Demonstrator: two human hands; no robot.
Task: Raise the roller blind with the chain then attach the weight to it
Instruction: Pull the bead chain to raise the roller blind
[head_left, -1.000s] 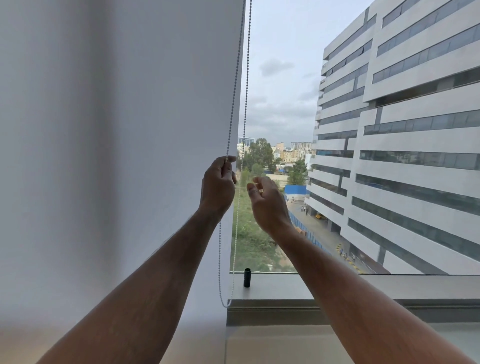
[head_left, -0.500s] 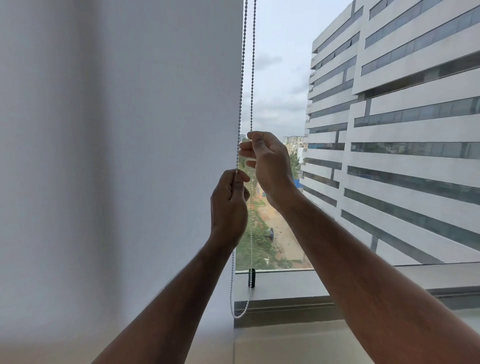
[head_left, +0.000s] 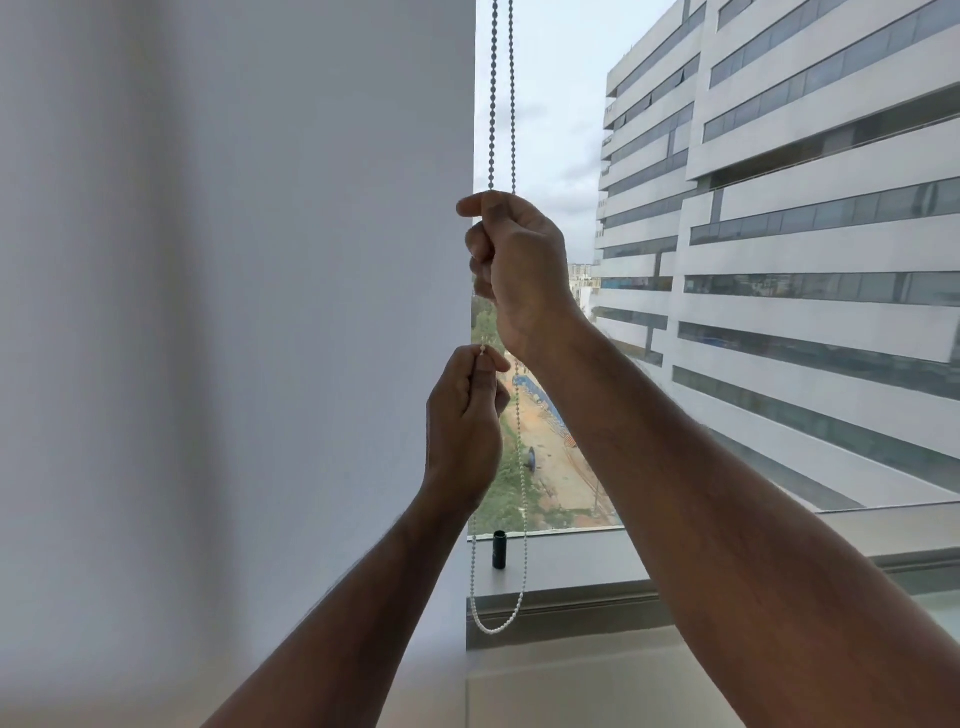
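A white roller blind (head_left: 260, 312) covers the left half of the window down past the sill. Its white bead chain (head_left: 501, 104) hangs in a loop along the blind's right edge, with the bottom of the loop just below the sill. My right hand (head_left: 514, 260) is closed around the chain's left strand, up high. My left hand (head_left: 462, 426) pinches the same strand lower down. The right strand hangs free past both hands. A small black cylindrical weight (head_left: 499, 549) stands upright on the window sill (head_left: 582, 561), inside the chain loop as seen from here.
Through the window glass (head_left: 779, 260) a large office building and a road far below show. A grey ledge runs below the sill across the bottom right.
My right hand has gone from open beside the chain to gripping it above the left hand. My left hand has dropped lower with the chain. The view has shifted right and down.
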